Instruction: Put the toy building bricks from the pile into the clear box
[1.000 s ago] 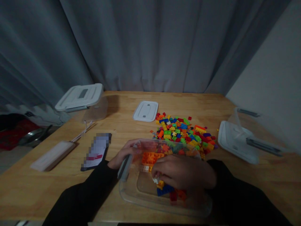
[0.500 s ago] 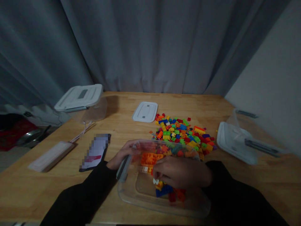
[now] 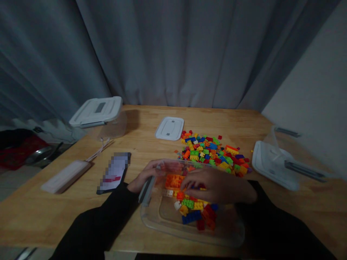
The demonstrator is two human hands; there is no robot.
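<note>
At the far left edge of the frame, a red item (image 3: pixel 13 153) lies beside a metal pan (image 3: pixel 39 155), both beyond the wooden table (image 3: pixel 143 141). In the lower left, a pale slab (image 3: pixel 66 177) with an attached cord (image 3: pixel 99 148) lies on the table. Above it, in the upper left, stands a clear box with a white lid (image 3: pixel 96 112). A phone (image 3: pixel 115 173) with a pixelated screen lies face up to the right of the slab.

Left of the lower center, the left hand (image 3: pixel 143 177) contacts the far left corner of the clear container (image 3: pixel 169 213), its fingers extended along the far wall; whether it grips the wall cannot be determined. A grey latch (image 3: pixel 146 189) is located on the container's left side.

The container occupies the lower center. From left to right it holds an orange block (image 3: pixel 173 181), a white piece (image 3: pixel 177 206), a green brick (image 3: pixel 188 203), a blue brick (image 3: pixel 191 217), a yellow brick (image 3: pixel 198 206) and red pieces (image 3: pixel 208 213). Behind the container, a white lid (image 3: pixel 170 128) lies flat near the frame center.

The right hand (image 3: pixel 187 189) is positioned over the container's contents, fingers bent and not clenched; whether a piece is held cannot be determined. Behind it, a pile of multicolored bricks (image 3: pixel 211 153) is spread on the table.

At the right, a second clear box (image 3: pixel 284 146) with grey latches stands over or beside a white panel (image 3: pixel 262 162); the exact arrangement is unclear.
</note>
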